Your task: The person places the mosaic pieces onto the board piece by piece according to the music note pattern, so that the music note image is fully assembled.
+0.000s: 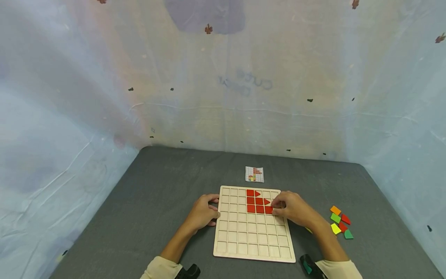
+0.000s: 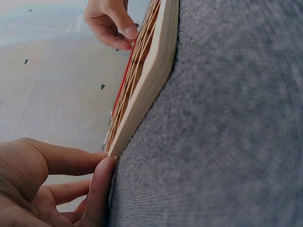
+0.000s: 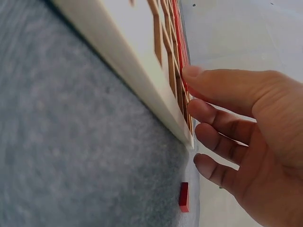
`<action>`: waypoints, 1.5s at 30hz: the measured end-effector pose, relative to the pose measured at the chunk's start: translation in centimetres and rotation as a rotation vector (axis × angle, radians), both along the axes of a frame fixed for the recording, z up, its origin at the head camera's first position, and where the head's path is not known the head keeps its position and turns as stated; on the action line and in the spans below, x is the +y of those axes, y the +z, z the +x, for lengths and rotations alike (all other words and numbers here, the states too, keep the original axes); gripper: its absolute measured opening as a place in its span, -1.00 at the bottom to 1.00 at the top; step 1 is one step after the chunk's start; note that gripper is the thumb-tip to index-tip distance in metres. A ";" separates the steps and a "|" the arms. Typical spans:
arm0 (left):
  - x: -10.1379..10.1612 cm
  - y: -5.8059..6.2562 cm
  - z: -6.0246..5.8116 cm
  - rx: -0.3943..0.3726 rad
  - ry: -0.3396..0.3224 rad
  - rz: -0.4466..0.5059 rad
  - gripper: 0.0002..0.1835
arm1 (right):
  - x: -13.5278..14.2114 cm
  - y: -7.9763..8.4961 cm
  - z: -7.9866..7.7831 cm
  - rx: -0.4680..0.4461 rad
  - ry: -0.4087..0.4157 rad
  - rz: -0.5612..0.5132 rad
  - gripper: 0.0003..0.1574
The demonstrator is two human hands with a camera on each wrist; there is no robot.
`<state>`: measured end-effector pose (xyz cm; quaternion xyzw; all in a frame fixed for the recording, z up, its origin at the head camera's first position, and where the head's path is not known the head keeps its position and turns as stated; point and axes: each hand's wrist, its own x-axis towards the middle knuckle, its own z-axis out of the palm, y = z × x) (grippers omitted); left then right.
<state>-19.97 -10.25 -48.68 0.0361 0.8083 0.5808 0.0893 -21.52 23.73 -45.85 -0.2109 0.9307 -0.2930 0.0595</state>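
Note:
A wooden grid board (image 1: 253, 236) lies flat on the grey table. Several red tiles (image 1: 255, 201) fill cells in its three far rows, two of them pointed like arrowheads. At the board's left edge, my left hand (image 1: 202, 211) pinches the rim between thumb and finger, as the left wrist view shows up close. My right hand (image 1: 292, 207) reaches over the right edge. Its thumb and index finger hold the red square tile (image 1: 268, 209) at the right end of the third row, partly covered by the fingertips.
Beyond the board lies a small printed pattern card (image 1: 254, 174). To the right are loose tiles: an orange one (image 1: 335, 210), a light green one (image 1: 335, 218), a yellow one (image 1: 336, 228), a dark green one (image 1: 348, 234) and red ones (image 1: 345, 219). Plastic sheeting (image 1: 223, 128) surrounds the table.

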 end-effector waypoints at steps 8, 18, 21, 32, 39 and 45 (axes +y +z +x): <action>-0.1 -0.2 -0.2 0.005 -0.004 -0.014 -0.32 | 0.0 0.1 0.0 -0.005 -0.005 -0.023 -0.81; -0.2 -0.2 -0.3 0.001 -0.008 -0.008 -0.32 | 2.4 1.1 0.2 0.031 -0.119 -0.019 -0.60; -0.2 -0.2 -0.3 0.002 -0.006 -0.009 -0.32 | 3.2 1.3 0.4 0.031 -0.153 -0.028 -0.57; -0.1 -0.3 -0.2 0.004 -0.006 -0.020 -0.32 | 5.6 1.8 1.1 -0.003 -0.182 -0.037 -0.48; 0.0 -0.2 -0.1 0.000 -0.010 -0.009 -0.32 | 6.5 1.6 1.1 -0.033 -0.190 -0.015 -0.44; -0.1 -0.1 -0.1 0.001 -0.008 0.002 -0.31 | 6.9 1.1 0.8 -0.066 -0.197 0.001 -0.42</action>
